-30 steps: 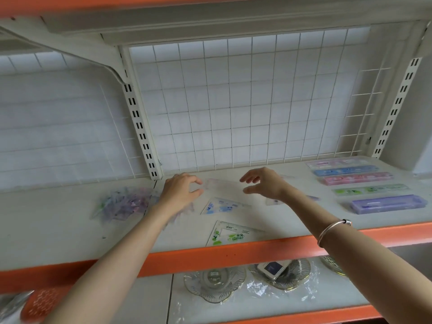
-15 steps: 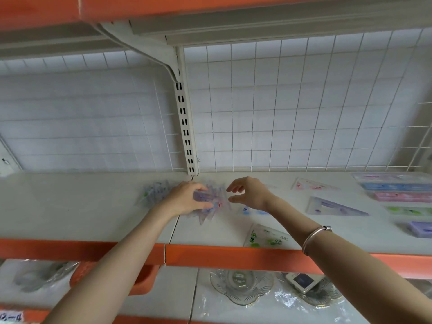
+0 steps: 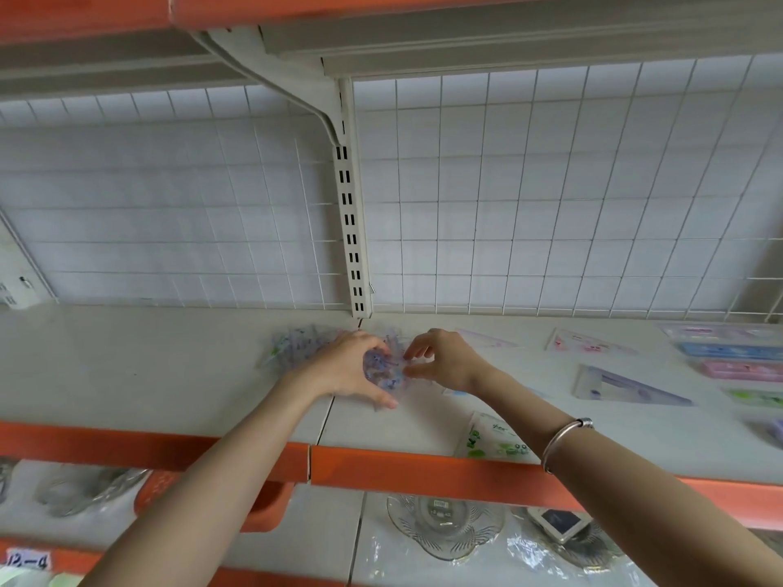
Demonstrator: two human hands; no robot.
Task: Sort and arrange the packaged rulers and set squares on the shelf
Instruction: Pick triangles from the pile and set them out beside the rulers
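A loose pile of clear packaged set squares [image 3: 298, 343] lies on the white shelf [image 3: 148, 374], just left of the upright post. My left hand [image 3: 347, 370] curls round a purple-printed packet [image 3: 383, 372] at the pile's right end. My right hand [image 3: 442, 358] pinches the same packet's right edge. To the right lie single set squares: a pink one [image 3: 587, 343], a purple one [image 3: 623, 385] and a green one [image 3: 493, 442] near the front edge. Packaged rulers [image 3: 728, 351] lie in a row at the far right.
An orange lip [image 3: 402, 466] runs along the shelf front. A white wire grid [image 3: 529, 197] backs the shelf, with a slotted upright post [image 3: 349, 222] in the middle. Below, glass dishes [image 3: 442, 525] in plastic wrap sit on the lower shelf.
The view swung left, so the rulers slid to the right edge. Both hands moved from the middle set squares to the pile and closed on a purple packet.
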